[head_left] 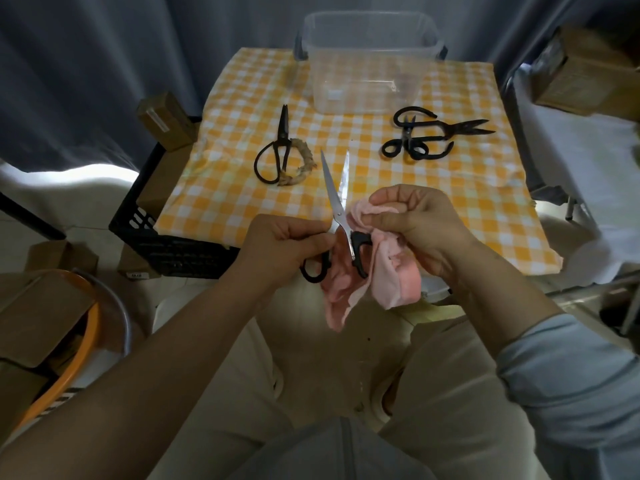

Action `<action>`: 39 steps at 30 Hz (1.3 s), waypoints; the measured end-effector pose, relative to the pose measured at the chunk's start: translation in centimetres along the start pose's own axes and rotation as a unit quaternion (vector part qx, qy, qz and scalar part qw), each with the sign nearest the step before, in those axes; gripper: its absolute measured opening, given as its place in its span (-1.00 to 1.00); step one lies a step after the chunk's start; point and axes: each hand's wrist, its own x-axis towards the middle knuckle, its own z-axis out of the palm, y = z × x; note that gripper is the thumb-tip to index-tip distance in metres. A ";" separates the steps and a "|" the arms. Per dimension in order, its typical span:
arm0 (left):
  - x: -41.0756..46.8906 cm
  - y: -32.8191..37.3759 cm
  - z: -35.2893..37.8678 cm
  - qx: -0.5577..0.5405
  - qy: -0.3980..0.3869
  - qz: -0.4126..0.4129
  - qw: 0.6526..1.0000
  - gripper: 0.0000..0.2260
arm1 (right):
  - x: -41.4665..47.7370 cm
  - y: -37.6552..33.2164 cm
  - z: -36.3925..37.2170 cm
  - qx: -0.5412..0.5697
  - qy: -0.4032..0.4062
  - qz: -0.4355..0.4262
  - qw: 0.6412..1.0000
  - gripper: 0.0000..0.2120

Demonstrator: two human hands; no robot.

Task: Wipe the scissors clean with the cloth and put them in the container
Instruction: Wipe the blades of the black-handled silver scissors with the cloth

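Scissors (337, 216) are open between both grips, blades pointing away, so the cloth (391, 278) can reach the metal. The left grip (287, 244) curls round one black handle, near the joint, to keep them steady. The right grip (412, 223) is bunched tight on the pink cloth, which touches the other handle. Past the grips, on the table (485, 209), lie a black pair (277, 157) to the left and a heap (426, 136) of black pairs to the right. Farthest off stands the clear container (367, 64); the held pair is not in it yet.

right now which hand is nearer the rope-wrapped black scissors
Left. The left hand is just nearer the person than the rope-wrapped scissors; the right hand sits farther right.
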 end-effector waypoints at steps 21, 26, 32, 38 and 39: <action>-0.7 -0.5 1.3 0.123 0.014 0.163 0.979 -0.81 | -1.3 0.5 1.9 0.060 -0.004 -0.006 0.998 -0.77; -0.7 -0.4 1.8 0.144 0.002 0.170 0.975 -0.81 | -1.0 0.8 2.9 0.053 0.057 -0.005 0.997 -0.85; -0.5 -0.4 1.1 0.068 -0.004 0.126 0.990 -0.78 | -0.8 0.5 2.1 0.148 0.009 0.072 0.986 -0.86; -0.6 -0.4 1.5 0.084 -0.017 0.137 0.987 -0.73 | -0.7 0.1 2.6 0.153 0.020 0.088 0.984 -0.82; -0.6 -0.4 1.5 0.074 -0.015 0.128 0.989 -0.73 | -0.6 0.1 2.7 0.156 0.027 0.088 0.983 -0.78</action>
